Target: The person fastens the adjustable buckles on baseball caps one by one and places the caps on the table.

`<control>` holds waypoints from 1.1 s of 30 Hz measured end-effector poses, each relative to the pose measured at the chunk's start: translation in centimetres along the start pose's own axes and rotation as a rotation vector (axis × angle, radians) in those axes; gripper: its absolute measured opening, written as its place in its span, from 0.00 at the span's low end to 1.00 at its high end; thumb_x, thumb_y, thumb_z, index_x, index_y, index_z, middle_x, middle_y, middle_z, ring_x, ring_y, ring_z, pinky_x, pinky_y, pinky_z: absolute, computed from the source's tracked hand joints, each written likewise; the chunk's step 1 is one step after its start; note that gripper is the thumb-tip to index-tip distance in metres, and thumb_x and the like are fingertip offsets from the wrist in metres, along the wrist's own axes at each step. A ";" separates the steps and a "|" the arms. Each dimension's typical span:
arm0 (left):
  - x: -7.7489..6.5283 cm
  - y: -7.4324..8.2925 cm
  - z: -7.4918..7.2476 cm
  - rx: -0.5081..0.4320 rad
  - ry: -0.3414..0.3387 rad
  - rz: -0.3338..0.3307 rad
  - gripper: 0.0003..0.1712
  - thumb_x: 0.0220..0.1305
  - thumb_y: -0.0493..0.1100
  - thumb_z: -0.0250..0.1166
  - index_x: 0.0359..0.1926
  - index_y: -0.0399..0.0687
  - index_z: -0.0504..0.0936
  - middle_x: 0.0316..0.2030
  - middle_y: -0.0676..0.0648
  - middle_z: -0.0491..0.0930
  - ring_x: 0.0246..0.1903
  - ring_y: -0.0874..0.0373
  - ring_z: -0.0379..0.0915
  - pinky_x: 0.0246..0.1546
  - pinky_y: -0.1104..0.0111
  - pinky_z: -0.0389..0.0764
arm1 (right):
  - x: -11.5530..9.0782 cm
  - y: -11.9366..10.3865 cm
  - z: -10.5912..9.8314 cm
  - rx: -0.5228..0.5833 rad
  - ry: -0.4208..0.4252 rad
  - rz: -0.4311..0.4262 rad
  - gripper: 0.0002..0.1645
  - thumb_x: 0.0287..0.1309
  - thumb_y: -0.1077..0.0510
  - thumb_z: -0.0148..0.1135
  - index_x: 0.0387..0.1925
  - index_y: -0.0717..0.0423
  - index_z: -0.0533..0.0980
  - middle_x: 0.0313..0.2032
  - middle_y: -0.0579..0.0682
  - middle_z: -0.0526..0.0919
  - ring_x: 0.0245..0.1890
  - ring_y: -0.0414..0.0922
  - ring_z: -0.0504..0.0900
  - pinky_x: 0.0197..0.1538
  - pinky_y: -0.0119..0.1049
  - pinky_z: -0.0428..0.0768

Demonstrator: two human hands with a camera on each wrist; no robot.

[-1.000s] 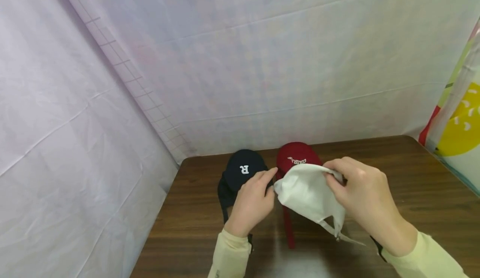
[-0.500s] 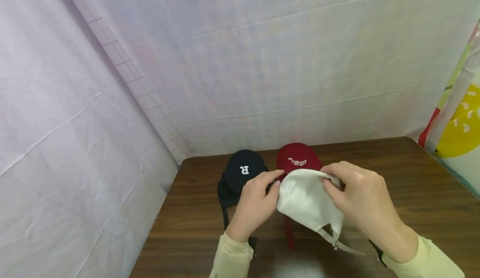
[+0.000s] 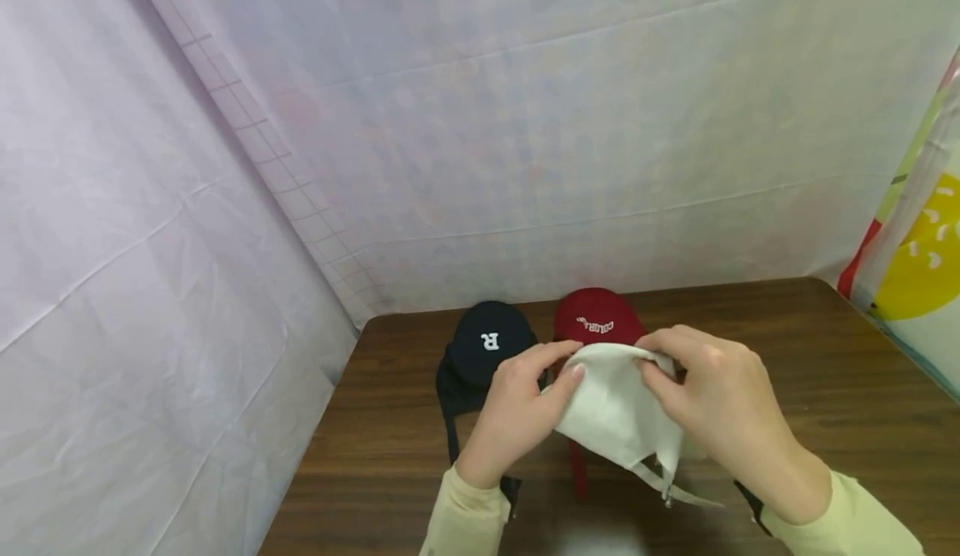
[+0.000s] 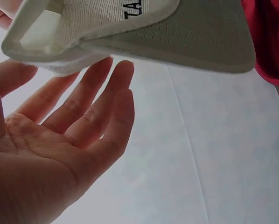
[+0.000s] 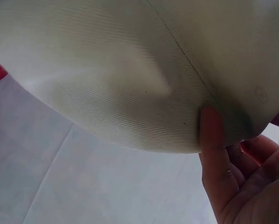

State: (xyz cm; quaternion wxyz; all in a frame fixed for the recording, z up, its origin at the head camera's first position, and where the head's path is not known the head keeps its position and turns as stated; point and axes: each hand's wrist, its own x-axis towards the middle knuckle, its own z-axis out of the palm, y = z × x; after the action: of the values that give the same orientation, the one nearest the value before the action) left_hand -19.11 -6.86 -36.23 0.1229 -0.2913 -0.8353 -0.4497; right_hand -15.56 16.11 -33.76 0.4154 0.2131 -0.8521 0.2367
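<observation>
A white baseball cap (image 3: 618,402) is held in both hands above the table, its loose back strap hanging at the lower right. The right hand (image 3: 723,398) pinches its upper right edge between thumb and fingers. At the cap's left side, the left hand (image 3: 525,402) has its thumb over the near face and its index finger along the top edge. The left wrist view shows the cap's brim (image 4: 195,42) and inner band with dark letters; the left hand's other fingers (image 4: 121,112) are spread loosely. Fabric fills most of the right wrist view, one finger (image 5: 212,126) pressed against it.
A red cap (image 3: 592,310) with white lettering sits behind the white cap, partly covered by it. Left of that lies a black cap (image 3: 491,339) with a white R. Both rest on the brown wooden table (image 3: 360,456), near the pale cloth wall (image 3: 525,122).
The left hand has moved right, from the cap's left tip onto its upper left edge, thumb now over the fabric. The white cap has dropped slightly in view; the right hand keeps its pinch.
</observation>
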 end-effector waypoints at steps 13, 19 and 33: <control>0.1 -0.5 0.5 -0.030 0.006 0.026 0.14 0.71 0.49 0.65 0.55 0.58 0.85 0.43 0.60 0.82 0.37 0.65 0.76 0.35 0.71 0.80 | -0.2 -0.3 0.3 0.030 -0.031 0.015 0.14 0.40 0.65 0.77 0.31 0.47 0.85 0.29 0.38 0.84 0.19 0.32 0.71 0.21 0.24 0.69; 0.3 -0.5 0.5 -0.068 -0.002 0.004 0.12 0.70 0.50 0.65 0.52 0.56 0.85 0.43 0.59 0.83 0.38 0.65 0.78 0.36 0.71 0.81 | -0.1 -0.4 0.5 0.051 -0.048 0.018 0.14 0.41 0.64 0.78 0.30 0.45 0.85 0.28 0.36 0.83 0.20 0.32 0.71 0.22 0.24 0.69; 0.4 -0.6 0.4 -0.086 0.026 -0.061 0.08 0.70 0.48 0.66 0.45 0.55 0.87 0.36 0.58 0.84 0.30 0.63 0.80 0.30 0.70 0.81 | 0.5 -0.1 1.3 0.073 -0.110 0.075 0.12 0.45 0.62 0.79 0.31 0.45 0.85 0.28 0.37 0.84 0.19 0.33 0.71 0.21 0.30 0.70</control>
State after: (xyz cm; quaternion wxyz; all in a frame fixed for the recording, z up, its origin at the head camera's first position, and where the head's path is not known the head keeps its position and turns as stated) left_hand -19.82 -6.66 -36.68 0.1074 -0.2649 -0.8221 -0.4925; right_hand -16.55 15.22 -34.05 0.3509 0.2088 -0.8718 0.2707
